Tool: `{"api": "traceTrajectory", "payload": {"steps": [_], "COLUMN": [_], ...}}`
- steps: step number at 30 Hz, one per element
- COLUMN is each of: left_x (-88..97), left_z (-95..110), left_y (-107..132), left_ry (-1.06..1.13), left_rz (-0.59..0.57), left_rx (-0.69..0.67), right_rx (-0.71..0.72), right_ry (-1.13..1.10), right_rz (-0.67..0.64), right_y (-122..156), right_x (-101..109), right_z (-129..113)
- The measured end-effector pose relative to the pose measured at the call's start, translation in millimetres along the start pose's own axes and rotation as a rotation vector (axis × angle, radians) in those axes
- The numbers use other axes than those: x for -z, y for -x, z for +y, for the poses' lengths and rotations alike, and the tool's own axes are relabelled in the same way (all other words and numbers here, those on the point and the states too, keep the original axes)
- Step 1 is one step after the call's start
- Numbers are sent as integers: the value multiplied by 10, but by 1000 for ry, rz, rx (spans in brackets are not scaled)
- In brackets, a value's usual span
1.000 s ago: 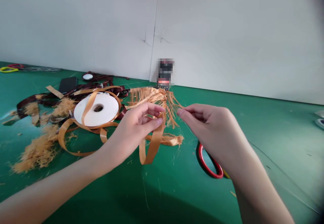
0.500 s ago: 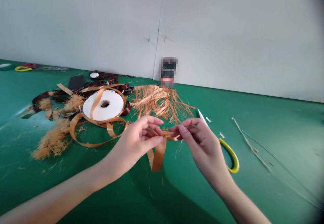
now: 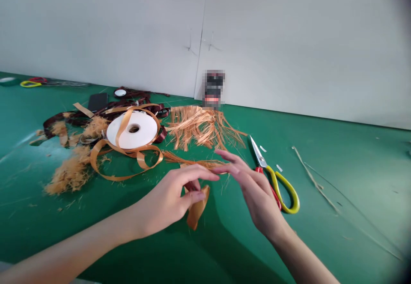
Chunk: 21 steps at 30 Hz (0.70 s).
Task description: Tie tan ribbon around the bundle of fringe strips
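Note:
My left hand [image 3: 171, 198] pinches a short loop of orange ribbon [image 3: 196, 209] between thumb and fingers, low over the green table [image 3: 224, 249]. My right hand [image 3: 252, 192] hovers just right of it with fingers stretched out and apart, holding nothing, its fingertips near the frayed end of the ribbon [image 3: 195, 162]. Scissors [image 3: 276, 181] with yellow and red handles lie right behind my right hand. A white ribbon spool [image 3: 132, 130] with loose orange ribbon coiled over it lies to the left.
Frayed orange ribbon fibres [image 3: 202, 127] lie behind the hands, more fluff [image 3: 69, 174] at the left. Dark maroon ribbon [image 3: 80, 117], a black phone [image 3: 97, 102] and a second pair of scissors [image 3: 32, 82] lie at the back left. A thin strand [image 3: 313, 179] lies at the right. A white wall [image 3: 289, 40] closes the back.
Both hands dropped lower toward the table. My right hand let go of the ribbon's frayed end and spread its fingers. The scissors beside it came fully into view.

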<state>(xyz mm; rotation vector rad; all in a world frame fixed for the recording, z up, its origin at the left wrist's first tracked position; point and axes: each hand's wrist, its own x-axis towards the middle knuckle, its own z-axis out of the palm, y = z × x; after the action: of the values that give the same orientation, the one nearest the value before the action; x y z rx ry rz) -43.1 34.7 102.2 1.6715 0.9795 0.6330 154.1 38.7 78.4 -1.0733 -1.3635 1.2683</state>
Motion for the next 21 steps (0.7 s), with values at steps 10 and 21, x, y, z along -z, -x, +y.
{"api": "traceTrajectory", "payload": {"steps": [10,21], "left_x": [235,593], "left_z": [-32,-141], "left_y": [86,-93], "left_ry": [441,-373], "left_rz": [93,408], "left_rx": [22,142], "right_rx": [16,-335], "right_ry": [183,134], "right_rz": [-230,-524], "right_y": [26,-45], "right_x": [-82,-165], "right_z": [75,-117]}}
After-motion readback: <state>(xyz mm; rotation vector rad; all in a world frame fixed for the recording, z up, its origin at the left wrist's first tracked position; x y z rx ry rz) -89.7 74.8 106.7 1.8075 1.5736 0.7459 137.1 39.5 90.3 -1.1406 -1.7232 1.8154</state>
